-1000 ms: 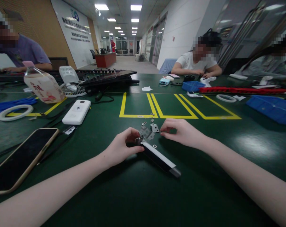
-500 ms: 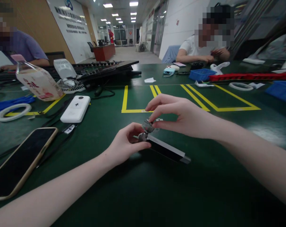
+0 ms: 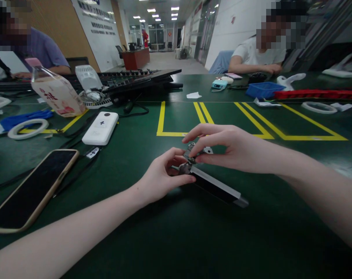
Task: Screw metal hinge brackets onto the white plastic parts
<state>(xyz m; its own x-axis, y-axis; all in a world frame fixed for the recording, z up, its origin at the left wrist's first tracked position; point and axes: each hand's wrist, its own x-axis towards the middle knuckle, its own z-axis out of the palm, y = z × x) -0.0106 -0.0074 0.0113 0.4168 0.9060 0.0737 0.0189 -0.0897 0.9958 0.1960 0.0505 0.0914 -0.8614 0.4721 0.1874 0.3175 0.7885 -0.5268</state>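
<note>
My left hand [image 3: 157, 178] is closed around the near end of a slim black bar with a silver edge [image 3: 218, 188]. A rounded grey metal fitting [image 3: 184, 168] shows between its thumb and fingers. The bar slants down to the right, just above or on the table; I cannot tell which. From above, my right hand [image 3: 234, 149] pinches a small metal bracket [image 3: 191, 150] right over that fitting. A flat tab with a hole sticks out behind the right fingers. Fingers partly hide where bracket and fitting meet.
On the left of the green table [image 3: 176, 240] lie a phone [image 3: 33, 190], a white power bank [image 3: 100, 128], cables, a tape ring [image 3: 27, 129] and a tilted drink bottle [image 3: 58, 91]. Blue tray [image 3: 261, 90] and red strip [image 3: 318, 95] lie at the far right. Two people sit opposite.
The view has swung slightly left, so everything sits further right. The bracket in my right fingers has tilted, and more of its holed tab shows. My left hand keeps its grip.
</note>
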